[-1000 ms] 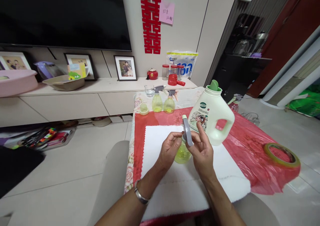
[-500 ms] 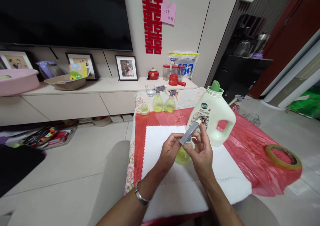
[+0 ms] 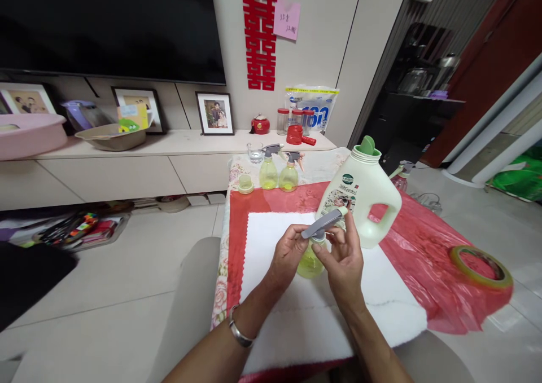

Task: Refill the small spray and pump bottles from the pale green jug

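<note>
Both hands clasp the small spray bottle (image 3: 310,262): left hand (image 3: 288,254) grips its body, right hand (image 3: 342,259) pinches the grey trigger head (image 3: 322,225) over the white towel (image 3: 271,242).

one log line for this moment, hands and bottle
left hand: holds spray bottle | right hand: on grey spray head | bottle: over white towel | behind: detergent jug

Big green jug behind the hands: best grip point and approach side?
Take the jug by its loop handle, coming from the right. It stands upright on the red sheet, handle facing right with an open gap for fingers. Both hands, left hand and right hand, crowd its front with the small spray bottle.
</note>
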`<state>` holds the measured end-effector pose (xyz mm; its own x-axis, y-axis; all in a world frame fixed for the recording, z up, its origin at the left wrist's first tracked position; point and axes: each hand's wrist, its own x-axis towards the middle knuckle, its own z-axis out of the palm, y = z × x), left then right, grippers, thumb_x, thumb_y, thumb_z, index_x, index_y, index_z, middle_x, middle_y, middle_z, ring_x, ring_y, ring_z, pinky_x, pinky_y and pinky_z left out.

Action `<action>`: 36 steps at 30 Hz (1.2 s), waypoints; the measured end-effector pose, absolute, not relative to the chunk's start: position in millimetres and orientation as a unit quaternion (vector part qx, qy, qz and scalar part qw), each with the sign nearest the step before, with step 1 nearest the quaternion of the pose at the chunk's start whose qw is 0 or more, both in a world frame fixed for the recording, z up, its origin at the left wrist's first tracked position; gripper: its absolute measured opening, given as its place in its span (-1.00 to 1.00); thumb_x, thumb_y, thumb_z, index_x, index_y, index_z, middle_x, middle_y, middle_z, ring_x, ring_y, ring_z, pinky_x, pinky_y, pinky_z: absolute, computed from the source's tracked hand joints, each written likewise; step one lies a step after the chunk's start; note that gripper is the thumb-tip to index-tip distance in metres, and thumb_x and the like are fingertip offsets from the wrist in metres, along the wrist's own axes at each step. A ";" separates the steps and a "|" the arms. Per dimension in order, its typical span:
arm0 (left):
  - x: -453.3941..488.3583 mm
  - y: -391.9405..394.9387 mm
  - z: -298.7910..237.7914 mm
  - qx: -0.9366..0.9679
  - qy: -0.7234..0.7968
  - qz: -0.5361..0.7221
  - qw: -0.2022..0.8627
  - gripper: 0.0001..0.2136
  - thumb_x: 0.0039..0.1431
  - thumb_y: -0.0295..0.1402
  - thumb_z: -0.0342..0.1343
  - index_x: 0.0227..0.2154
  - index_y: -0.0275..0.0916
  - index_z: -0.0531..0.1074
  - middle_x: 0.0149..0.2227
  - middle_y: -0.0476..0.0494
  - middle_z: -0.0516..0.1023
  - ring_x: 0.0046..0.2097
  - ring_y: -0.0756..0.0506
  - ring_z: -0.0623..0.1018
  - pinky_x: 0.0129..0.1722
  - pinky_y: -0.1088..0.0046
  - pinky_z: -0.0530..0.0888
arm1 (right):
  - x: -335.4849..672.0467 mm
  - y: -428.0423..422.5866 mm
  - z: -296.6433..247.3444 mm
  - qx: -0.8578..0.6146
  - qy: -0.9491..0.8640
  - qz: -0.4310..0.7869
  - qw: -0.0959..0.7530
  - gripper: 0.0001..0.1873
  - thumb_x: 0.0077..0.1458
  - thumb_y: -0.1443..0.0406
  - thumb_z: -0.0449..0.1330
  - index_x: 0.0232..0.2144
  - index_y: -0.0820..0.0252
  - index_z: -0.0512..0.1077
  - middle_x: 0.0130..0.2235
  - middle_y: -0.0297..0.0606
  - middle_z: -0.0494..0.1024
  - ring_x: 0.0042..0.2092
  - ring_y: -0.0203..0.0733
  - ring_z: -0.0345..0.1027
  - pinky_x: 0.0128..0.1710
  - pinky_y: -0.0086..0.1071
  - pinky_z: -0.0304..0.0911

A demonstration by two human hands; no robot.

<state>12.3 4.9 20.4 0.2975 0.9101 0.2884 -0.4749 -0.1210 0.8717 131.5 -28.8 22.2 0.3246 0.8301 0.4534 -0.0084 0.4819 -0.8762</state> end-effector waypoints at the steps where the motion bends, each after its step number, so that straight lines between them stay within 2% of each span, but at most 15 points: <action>1: 12.4 5.2 19.2 0.504 0.214 0.551 0.629 -0.71 0.26 -0.11 0.21 -0.11 -0.22 0.47 -0.12 -0.14 0.62 -0.06 -0.16 0.56 -0.02 0.34 0.41 | 131.3 -28.5 21.7 -0.415 -0.496 0.295 0.703 0.11 0.12 0.18 0.40 0.48 0.14 -0.18 -0.09 -0.22 0.41 0.04 -0.22 0.32 0.23 -0.24 0.18; 9: 11.6 5.7 16.7 0.497 0.218 0.556 0.629 -0.71 0.25 -0.11 0.21 -0.12 -0.21 0.47 -0.14 -0.12 0.61 -0.09 -0.15 0.55 -0.05 0.35 0.41 | 131.0 -31.0 20.8 -0.418 -0.491 0.286 0.709 0.09 0.13 0.15 0.39 0.48 0.17 -0.14 -0.07 -0.18 0.43 0.06 -0.17 0.32 0.19 -0.23 0.19; 12: 10.4 5.0 14.8 0.492 0.215 0.554 0.636 -0.68 0.26 -0.09 0.20 -0.07 -0.19 0.46 -0.11 -0.13 0.61 -0.09 -0.14 0.55 -0.04 0.35 0.41 | 137.9 -32.9 16.7 -0.412 -0.483 0.282 0.719 -0.05 0.20 0.12 0.34 0.46 0.11 -0.05 0.04 -0.14 0.40 0.11 -0.14 0.31 0.15 -0.23 0.22; 16: 10.4 4.1 12.0 0.510 0.207 0.554 0.625 -0.52 0.13 -0.08 0.33 0.04 -0.16 0.40 0.01 -0.19 0.56 -0.01 -0.18 0.53 0.01 0.31 0.40 | 149.3 -33.4 9.4 -0.422 -0.472 0.272 0.724 -0.35 0.26 0.14 0.29 0.32 0.11 0.27 0.20 -0.12 0.31 0.14 -0.13 0.29 0.11 -0.27 0.26; 21: 15.1 4.6 13.2 0.518 0.229 0.563 0.602 -0.55 0.04 -0.15 0.42 -0.07 -0.19 0.43 -0.11 -0.13 0.58 -0.07 -0.16 0.53 0.00 0.31 0.39 | 155.8 -32.3 6.4 -0.435 -0.461 0.258 0.729 -0.52 0.28 0.13 0.28 0.17 0.18 0.42 0.11 -0.10 0.39 0.09 -0.12 0.33 0.11 -0.24 0.27; 26: 18.0 6.9 12.1 0.513 0.221 0.557 0.614 -0.58 0.08 -0.14 0.38 -0.07 -0.21 0.44 -0.06 -0.17 0.58 0.01 -0.18 0.53 0.04 0.31 0.39 | 159.7 -32.8 4.1 -0.439 -0.445 0.232 0.746 -0.64 0.25 0.14 0.30 -0.01 0.25 0.48 -0.01 -0.12 0.44 0.04 -0.13 0.35 0.12 -0.22 0.26; 30: 16.9 6.6 10.0 0.525 0.219 0.548 0.613 -0.53 0.05 -0.13 0.40 -0.04 -0.23 0.43 -0.04 -0.19 0.58 0.04 -0.21 0.53 0.07 0.27 0.39 | 161.4 -35.0 2.2 -0.435 -0.445 0.238 0.745 -0.61 0.22 0.13 0.33 -0.03 0.27 0.47 -0.05 -0.12 0.44 0.01 -0.10 0.37 0.12 -0.17 0.27; 33: 14.7 4.3 9.6 0.536 0.220 0.530 0.619 -0.46 0.02 -0.15 0.42 0.01 -0.21 0.40 -0.01 -0.19 0.55 0.07 -0.23 0.51 0.10 0.24 0.39 | 159.2 -36.4 3.3 -0.431 -0.443 0.253 0.744 -0.50 0.20 0.14 0.35 0.12 0.21 0.41 0.06 -0.11 0.40 0.08 -0.11 0.34 0.15 -0.19 0.29; 36: 11.9 2.9 7.1 0.557 0.248 0.511 0.606 -0.39 -0.05 -0.16 0.46 0.04 -0.19 0.36 0.03 -0.20 0.52 0.10 -0.27 0.49 0.14 0.19 0.37 | 156.3 -36.5 5.8 -0.424 -0.438 0.272 0.744 -0.30 0.14 0.18 0.40 0.27 0.10 0.29 0.14 -0.16 0.32 0.12 -0.15 0.31 0.16 -0.28 0.30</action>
<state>11.9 2.9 7.1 0.3553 0.8953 0.2687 -0.3441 -0.1420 0.9281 156.3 -36.5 5.8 0.4672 0.7774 0.4210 -0.0335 0.4915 -0.8703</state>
